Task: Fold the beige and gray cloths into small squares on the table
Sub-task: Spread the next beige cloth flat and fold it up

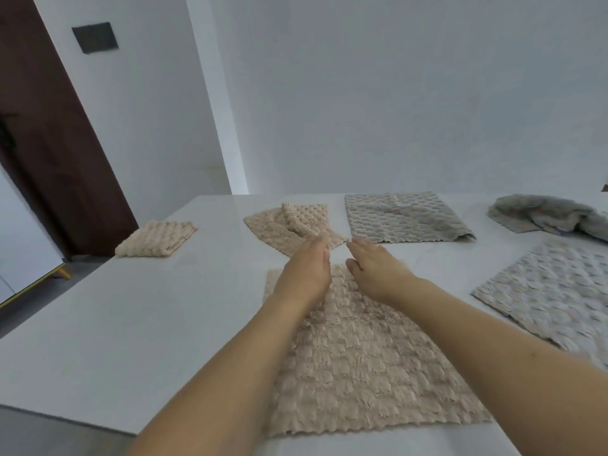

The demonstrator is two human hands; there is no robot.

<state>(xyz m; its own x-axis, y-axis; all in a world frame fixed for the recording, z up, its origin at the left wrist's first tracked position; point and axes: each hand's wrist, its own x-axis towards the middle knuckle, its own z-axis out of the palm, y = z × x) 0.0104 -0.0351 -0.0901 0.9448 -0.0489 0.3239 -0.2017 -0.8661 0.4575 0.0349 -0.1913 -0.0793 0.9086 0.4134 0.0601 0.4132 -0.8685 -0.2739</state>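
A beige cloth (pixel 362 366) lies spread flat on the white table (pixel 131 324) right in front of me. My left hand (pixel 307 271) and my right hand (pixel 375 266) are at its far edge, close together, fingers straight and holding nothing. Just beyond them lies a crumpled beige cloth (pixel 292 225). A beige cloth folded into a small square (pixel 156 238) sits at the far left. A gray cloth (pixel 401 217) lies flat at the back, another gray cloth (pixel 556 291) lies flat at the right, and a bunched gray cloth (pixel 549 212) sits at the far right.
The table's left edge (pixel 59 311) drops to a dark floor, with a brown door (pixel 49 143) behind it. A white wall rises behind the table.
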